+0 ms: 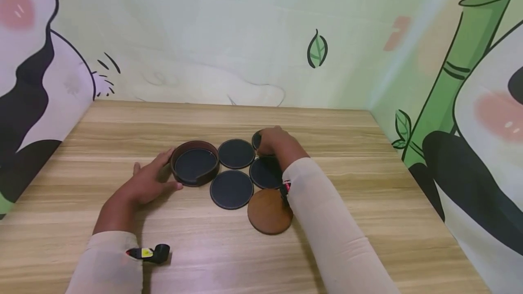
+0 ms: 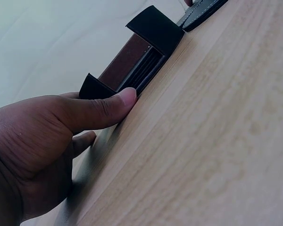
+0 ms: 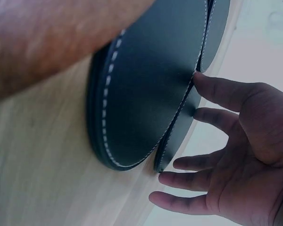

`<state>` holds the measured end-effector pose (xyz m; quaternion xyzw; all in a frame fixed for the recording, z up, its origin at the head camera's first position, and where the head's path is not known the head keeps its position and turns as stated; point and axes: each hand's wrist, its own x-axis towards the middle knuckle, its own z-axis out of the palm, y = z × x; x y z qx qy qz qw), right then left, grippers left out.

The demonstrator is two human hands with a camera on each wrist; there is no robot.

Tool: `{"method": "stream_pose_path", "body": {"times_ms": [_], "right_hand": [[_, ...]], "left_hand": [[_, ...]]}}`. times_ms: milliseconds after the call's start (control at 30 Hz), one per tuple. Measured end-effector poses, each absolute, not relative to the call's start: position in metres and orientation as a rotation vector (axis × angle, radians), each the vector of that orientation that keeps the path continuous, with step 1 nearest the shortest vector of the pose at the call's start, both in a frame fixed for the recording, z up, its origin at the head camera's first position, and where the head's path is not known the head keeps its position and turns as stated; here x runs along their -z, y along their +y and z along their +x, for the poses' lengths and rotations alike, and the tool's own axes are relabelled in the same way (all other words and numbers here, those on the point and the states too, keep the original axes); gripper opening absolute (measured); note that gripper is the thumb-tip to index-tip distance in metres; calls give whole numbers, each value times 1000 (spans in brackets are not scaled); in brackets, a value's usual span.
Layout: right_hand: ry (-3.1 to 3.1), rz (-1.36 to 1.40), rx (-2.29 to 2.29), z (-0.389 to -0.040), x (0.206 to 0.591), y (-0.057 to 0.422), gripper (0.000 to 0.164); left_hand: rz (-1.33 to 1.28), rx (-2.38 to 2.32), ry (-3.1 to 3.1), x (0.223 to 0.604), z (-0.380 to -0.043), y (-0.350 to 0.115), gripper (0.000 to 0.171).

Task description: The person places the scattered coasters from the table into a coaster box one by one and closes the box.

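Observation:
My left hand (image 1: 149, 183) cups the left side of a round, dark leather coaster holder (image 1: 207, 178), its thumb along the front. In the left wrist view, that thumb lies beside the holder's front gap, where several stacked coasters show inside. At the far end of a group of loose coasters, my right hand (image 1: 278, 143) reaches down with loosely spread fingers. Its thumb and index fingertips touch a black coaster (image 1: 256, 139), mostly hidden by the hand in the head view. Nearer, another black coaster (image 3: 151, 89) with white stitching lies partly beneath the wrist.
Two more black coasters, a far one (image 1: 236, 153) and a near one (image 1: 231, 189), lie right of the holder. A brown coaster (image 1: 268, 212) lies closest to me, partly under the right sleeve. The wooden table (image 1: 196, 257) meets panda-printed walls at its back and sides.

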<state>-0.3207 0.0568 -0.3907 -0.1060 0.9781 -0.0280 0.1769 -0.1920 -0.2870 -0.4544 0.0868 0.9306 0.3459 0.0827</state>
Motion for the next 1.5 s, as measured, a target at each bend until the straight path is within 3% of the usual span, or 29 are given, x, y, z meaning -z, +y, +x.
{"method": "stream_pose_path", "body": {"times_ms": [267, 1500], "right_hand": [[2736, -326, 138, -325, 392, 61, 74], [2771, -411, 182, -332, 395, 78, 74]], "left_hand": [[253, -1034, 2774, 454, -192, -287, 111], [258, -1054, 2764, 455, -192, -288, 112]]}}
